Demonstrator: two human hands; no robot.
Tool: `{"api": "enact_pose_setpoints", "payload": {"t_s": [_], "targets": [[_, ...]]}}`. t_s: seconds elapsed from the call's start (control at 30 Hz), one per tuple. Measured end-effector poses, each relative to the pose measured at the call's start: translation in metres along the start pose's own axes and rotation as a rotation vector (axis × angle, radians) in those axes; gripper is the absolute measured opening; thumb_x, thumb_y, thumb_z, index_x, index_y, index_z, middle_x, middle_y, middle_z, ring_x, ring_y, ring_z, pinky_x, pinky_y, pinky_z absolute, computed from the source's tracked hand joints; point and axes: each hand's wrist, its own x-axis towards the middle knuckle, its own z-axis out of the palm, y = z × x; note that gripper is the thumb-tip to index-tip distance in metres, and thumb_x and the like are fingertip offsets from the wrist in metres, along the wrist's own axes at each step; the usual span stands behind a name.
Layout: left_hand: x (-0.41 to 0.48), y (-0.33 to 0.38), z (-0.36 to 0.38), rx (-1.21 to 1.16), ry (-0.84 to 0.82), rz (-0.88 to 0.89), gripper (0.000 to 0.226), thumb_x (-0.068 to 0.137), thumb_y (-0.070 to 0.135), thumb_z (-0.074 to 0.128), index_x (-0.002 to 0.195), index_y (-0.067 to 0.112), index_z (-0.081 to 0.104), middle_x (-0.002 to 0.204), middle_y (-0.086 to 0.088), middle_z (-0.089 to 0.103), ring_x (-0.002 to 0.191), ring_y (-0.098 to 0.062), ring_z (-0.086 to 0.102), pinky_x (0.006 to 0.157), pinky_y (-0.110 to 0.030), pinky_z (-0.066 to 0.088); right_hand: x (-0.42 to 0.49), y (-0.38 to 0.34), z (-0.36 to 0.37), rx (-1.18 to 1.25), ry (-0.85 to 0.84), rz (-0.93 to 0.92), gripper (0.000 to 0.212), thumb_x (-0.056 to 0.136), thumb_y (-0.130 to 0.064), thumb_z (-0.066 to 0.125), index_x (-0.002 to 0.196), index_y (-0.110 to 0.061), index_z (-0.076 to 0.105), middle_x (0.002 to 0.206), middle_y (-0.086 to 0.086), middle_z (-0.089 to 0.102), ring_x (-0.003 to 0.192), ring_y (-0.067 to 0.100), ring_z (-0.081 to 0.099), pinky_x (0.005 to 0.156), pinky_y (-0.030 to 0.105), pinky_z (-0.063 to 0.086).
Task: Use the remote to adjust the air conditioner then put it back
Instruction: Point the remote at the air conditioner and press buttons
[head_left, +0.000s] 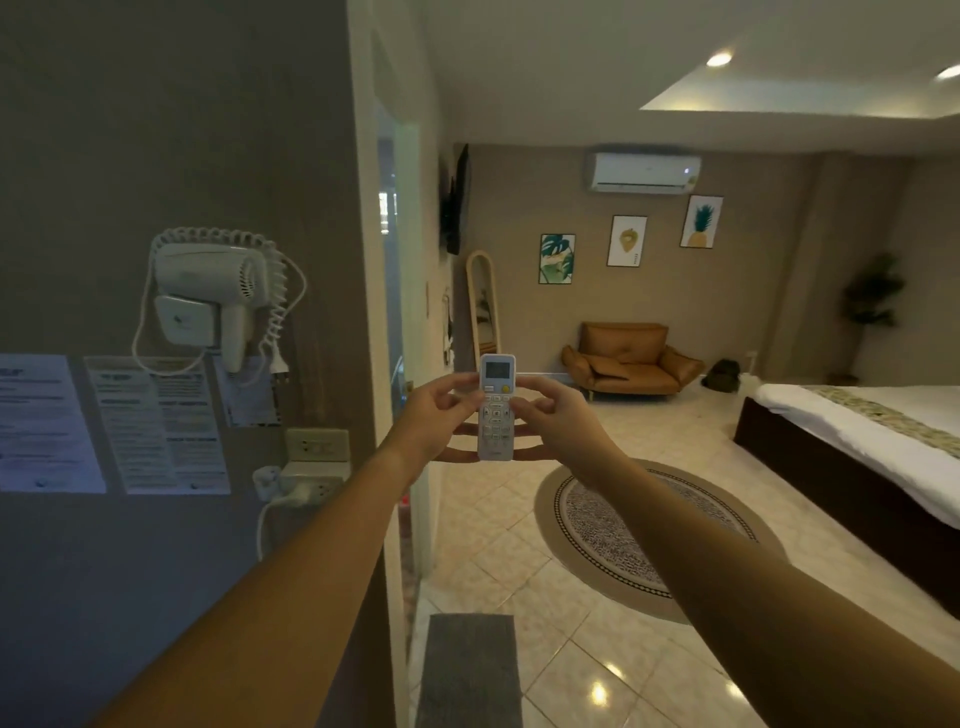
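A white remote (496, 415) with a small grey screen, a yellow button and rows of keys stands upright at arm's length in the middle of the view. My left hand (434, 418) grips its left edge and my right hand (558, 423) grips its right edge, with both thumbs over the upper keys. The white air conditioner (643, 173) hangs high on the far wall, up and to the right of the remote, with a small light on its right end.
A grey wall on my left carries a wall-mounted hair dryer (215, 291), printed notices (156, 421) and sockets (317, 447). Ahead lie a round rug (623, 525), a brown sofa (628, 358), a standing mirror (483, 306) and a bed (872, 447) at right.
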Motion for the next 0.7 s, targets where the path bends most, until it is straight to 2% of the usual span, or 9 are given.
{"api": "enact_pose_setpoints", "payload": {"t_s": [0.1,0.3,0.4,0.5,0.57,0.7], "targets": [[0.003,0.01,0.032,-0.009,-0.022,0.009,0.033,0.103,0.025,0.065,0.135,0.03,0.067,0.117,-0.003,0.076,0.102,-0.026,0.076,0.072,-0.052,0.068,-0.012,-0.001,-0.031,-0.005,0.034,-0.005,0.035,0.106,-0.021,0.059,0.141,-0.023,0.061,0.112,0.009,0.078,0.102,0.024,0.077,0.081,0.052,0.067],[0.017,0.022,0.083,-0.039,-0.093,0.026,0.028,0.103,0.024,0.065,0.129,0.034,0.07,0.115,-0.001,0.077,0.102,-0.027,0.077,0.072,-0.054,0.067,-0.027,-0.001,-0.082,0.014,0.123,-0.004,0.035,0.106,-0.018,0.06,0.141,-0.02,0.062,0.108,0.008,0.079,0.099,0.025,0.079,0.079,0.054,0.067],[0.027,0.027,0.104,-0.053,-0.147,0.035,0.031,0.103,0.025,0.066,0.133,0.031,0.069,0.117,-0.004,0.077,0.103,-0.028,0.077,0.075,-0.058,0.066,-0.032,-0.001,-0.103,-0.012,0.174,-0.006,0.035,0.106,-0.02,0.061,0.141,-0.021,0.062,0.108,0.007,0.079,0.098,0.023,0.079,0.077,0.051,0.068],[0.038,0.032,0.124,-0.076,-0.2,0.048,0.028,0.102,0.025,0.066,0.129,0.034,0.07,0.117,-0.003,0.078,0.102,-0.028,0.078,0.072,-0.054,0.067,-0.034,-0.003,-0.123,-0.015,0.219,-0.004,0.033,0.105,-0.019,0.061,0.138,-0.021,0.064,0.11,0.009,0.078,0.096,0.022,0.079,0.072,0.045,0.068],[0.045,0.036,0.136,-0.085,-0.235,0.062,0.029,0.102,0.025,0.067,0.13,0.033,0.07,0.118,-0.004,0.077,0.102,-0.027,0.078,0.07,-0.052,0.068,-0.035,-0.005,-0.136,-0.007,0.251,0.0,0.029,0.106,-0.017,0.061,0.133,-0.022,0.066,0.11,0.011,0.077,0.095,0.022,0.08,0.072,0.045,0.068],[0.064,0.044,0.159,-0.1,-0.307,0.087,0.031,0.101,0.026,0.068,0.132,0.03,0.07,0.119,-0.007,0.076,0.1,-0.026,0.079,0.069,-0.051,0.068,-0.036,-0.009,-0.159,0.007,0.319,0.012,0.031,0.105,-0.016,0.062,0.135,-0.023,0.066,0.104,0.006,0.079,0.09,0.018,0.081,0.068,0.04,0.068]]}}
